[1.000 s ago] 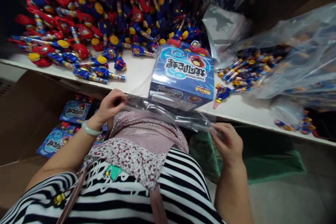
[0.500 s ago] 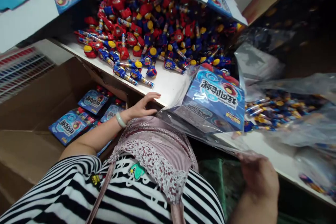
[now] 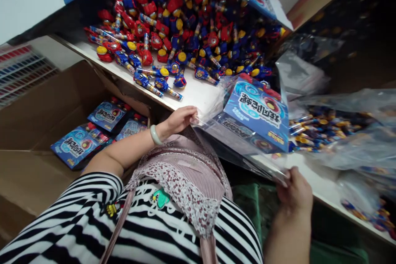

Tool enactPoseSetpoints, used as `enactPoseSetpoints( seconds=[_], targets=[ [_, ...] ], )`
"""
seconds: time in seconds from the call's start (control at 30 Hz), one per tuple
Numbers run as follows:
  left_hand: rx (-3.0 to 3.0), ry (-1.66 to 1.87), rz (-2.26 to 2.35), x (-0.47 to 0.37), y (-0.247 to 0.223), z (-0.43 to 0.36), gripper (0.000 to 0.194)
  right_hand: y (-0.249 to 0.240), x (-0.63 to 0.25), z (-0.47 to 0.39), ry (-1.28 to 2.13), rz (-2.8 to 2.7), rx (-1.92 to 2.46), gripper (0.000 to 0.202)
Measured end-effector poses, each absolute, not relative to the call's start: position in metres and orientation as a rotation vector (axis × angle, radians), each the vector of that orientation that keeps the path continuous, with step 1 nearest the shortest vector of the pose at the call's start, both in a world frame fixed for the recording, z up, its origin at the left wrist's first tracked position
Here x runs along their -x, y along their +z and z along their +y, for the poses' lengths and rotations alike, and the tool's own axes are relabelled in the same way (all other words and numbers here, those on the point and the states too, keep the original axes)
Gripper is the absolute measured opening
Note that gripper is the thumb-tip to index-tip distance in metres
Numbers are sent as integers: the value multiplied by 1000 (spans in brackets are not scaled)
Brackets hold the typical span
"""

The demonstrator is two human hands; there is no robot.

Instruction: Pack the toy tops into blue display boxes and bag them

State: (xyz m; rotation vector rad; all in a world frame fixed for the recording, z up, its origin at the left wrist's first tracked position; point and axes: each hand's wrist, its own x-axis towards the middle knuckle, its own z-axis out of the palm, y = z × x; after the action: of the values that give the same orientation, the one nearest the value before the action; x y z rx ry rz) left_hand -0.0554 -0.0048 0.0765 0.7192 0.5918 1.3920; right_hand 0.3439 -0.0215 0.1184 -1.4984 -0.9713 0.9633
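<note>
A blue printed display box [image 3: 255,107] lies inside a clear plastic bag [image 3: 213,126] at the front edge of the white table [image 3: 192,97]. The bag's mouth faces me. My left hand [image 3: 182,119], with a pale bangle on the wrist, pinches the bag's left corner. At the right corner, my right hand [image 3: 295,189] has its fingers closed on the film and is slightly blurred. Red items show at the far end of the box.
Red and blue toys with clear tubes [image 3: 173,33] are heaped behind the bag. A brown carton [image 3: 27,132] at lower left holds several wrapped boxes [image 3: 76,144]. Clear bags [image 3: 365,132] and more small items [image 3: 328,128] are at right. White cardboard flaps [image 3: 34,6] hang over the heap.
My left hand has moved right from the table edge and taken hold of the bag's left corner. My right hand has shifted slightly left and up, still gripping the film.
</note>
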Motion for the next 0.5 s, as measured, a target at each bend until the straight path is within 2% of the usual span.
enactPoseSetpoints(
  seconds=[0.07, 0.13, 0.2, 0.23, 0.3, 0.33, 0.43, 0.5],
  targets=[
    [-567, 1431, 631, 47, 76, -7, 40, 128, -343, -16, 697, -1106, 1723, 40],
    [-566, 1500, 712, 43, 76, -12, 31, 146, -327, -13, 187, -1392, 1828, 29],
    [-625, 1579, 794, 43, 75, -19, 23, 167, -288, -13, -248, -1755, 1571, 22],
    [-669, 1608, 832, 44, 75, -22, 21, 177, -260, -14, -274, -1928, 1329, 20],
    [-775, 1643, 906, 46, 76, -26, 20, 190, -196, -14, -106, -2371, 888, 18],
    [-833, 1646, 948, 47, 77, -28, 20, 193, -164, -13, -154, -2507, 757, 18],
    [-1030, 1597, 1050, 52, 85, -33, 18, 189, -90, -5, -352, -2740, 760, 19],
    [-1180, 1567, 1070, 55, 91, -37, 19, 182, -67, 4, -364, -2846, 807, 21]
  ],
)
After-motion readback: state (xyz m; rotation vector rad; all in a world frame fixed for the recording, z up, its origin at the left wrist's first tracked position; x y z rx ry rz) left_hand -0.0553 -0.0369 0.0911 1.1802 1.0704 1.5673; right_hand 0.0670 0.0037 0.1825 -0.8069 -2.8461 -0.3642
